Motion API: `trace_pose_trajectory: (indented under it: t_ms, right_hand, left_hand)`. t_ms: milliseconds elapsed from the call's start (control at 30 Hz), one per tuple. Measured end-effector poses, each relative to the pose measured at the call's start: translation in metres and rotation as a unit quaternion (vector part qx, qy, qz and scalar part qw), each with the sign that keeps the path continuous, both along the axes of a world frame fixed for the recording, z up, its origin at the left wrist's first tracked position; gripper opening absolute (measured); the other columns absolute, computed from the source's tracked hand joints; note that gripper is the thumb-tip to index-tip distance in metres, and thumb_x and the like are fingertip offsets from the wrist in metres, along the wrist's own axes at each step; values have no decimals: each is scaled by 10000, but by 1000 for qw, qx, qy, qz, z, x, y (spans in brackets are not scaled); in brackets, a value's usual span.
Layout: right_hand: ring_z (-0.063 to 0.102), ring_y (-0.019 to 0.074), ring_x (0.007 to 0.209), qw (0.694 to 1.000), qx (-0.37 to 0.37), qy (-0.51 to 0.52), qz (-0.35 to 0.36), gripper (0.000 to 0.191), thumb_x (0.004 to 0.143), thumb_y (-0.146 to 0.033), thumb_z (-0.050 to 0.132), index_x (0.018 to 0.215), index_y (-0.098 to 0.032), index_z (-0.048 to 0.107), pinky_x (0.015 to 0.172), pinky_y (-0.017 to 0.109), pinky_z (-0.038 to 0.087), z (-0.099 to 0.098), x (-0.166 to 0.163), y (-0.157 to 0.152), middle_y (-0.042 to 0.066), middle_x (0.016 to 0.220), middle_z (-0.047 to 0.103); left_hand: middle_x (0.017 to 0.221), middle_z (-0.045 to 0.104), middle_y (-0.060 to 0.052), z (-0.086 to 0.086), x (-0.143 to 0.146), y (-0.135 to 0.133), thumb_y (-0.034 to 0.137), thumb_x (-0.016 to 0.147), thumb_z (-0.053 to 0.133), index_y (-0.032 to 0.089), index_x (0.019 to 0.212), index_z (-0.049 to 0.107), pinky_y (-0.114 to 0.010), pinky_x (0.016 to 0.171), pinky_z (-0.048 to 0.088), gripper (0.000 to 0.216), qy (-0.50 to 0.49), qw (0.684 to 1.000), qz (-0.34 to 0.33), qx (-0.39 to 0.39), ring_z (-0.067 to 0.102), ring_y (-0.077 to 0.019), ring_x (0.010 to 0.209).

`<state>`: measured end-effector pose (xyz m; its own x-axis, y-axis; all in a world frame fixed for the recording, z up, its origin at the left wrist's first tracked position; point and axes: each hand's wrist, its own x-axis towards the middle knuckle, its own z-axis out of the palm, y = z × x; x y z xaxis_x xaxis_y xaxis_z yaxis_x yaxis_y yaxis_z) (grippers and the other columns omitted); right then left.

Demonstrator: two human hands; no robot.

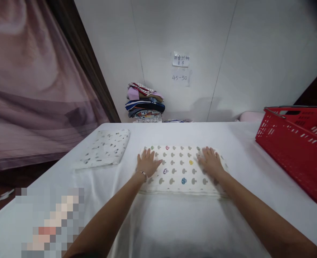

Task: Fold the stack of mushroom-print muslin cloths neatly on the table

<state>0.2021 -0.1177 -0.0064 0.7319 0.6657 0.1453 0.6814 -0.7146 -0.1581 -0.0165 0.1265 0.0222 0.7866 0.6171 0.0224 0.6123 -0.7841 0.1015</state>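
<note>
Cloth (181, 168) lies flat, long axis L-R, both hands pressing.

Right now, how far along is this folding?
Done: one speckled cloth lies folded at the left of the table. In hand: the left hand and right hand press flat on a folded mushroom-print cloth. Possibly left: the clothes pile by the wall; the red basket hides its contents.

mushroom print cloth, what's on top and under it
The left hand and right hand lie flat on the cloth. White table cover shows around it; directly beneath is covered.
</note>
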Motion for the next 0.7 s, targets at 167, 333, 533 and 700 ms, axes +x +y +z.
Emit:
trace_pose_trajectory:
  t_ms: [167, 333, 533, 700]
  right_hand:
    - [93, 248, 1396, 996, -3, 22, 84, 646, 909, -559, 241, 1414, -162, 312, 1098, 486, 94, 11, -1, 42, 109, 1514, 179]
    - [119, 256, 1390, 997, -48, 51, 35, 653, 902, -571, 251, 1423, -180, 294, 1092, 504, 86, -8, 19, 41, 95, 1508, 204]
    - [100, 247, 1392, 997, -40, 51, 35, 657, 896, -586, 240, 1423, -197, 291, 1093, 491, 56, -9, 19, 41, 87, 1512, 198]
    - [80, 231, 1398, 991, -33, 123, 50, 658, 901, -593, 186, 1441, -222, 250, 1095, 448, 72, 6, 31, 30, 78, 1523, 161]
  left_hand:
    - [1512, 201, -79, -8, 43, 17, 642, 840, 291, 234, 1386, 372, -562, 1097, 52, 686, -17, 997, -75, 7, 107, -310, 1394]
    - [1515, 192, -66, -30, 40, 41, 704, 814, 213, 237, 1425, 298, -534, 1113, 39, 773, -1, 999, -6, -32, 102, -299, 1397]
    - [1517, 184, -58, -30, 41, 44, 720, 799, 185, 210, 1436, 275, -533, 1117, 45, 822, 16, 1000, 0, -21, 87, -301, 1399]
    - [1516, 187, -48, -32, 44, 47, 715, 799, 175, 218, 1435, 280, -539, 1115, 63, 815, 22, 1000, 4, -6, 95, -296, 1398]
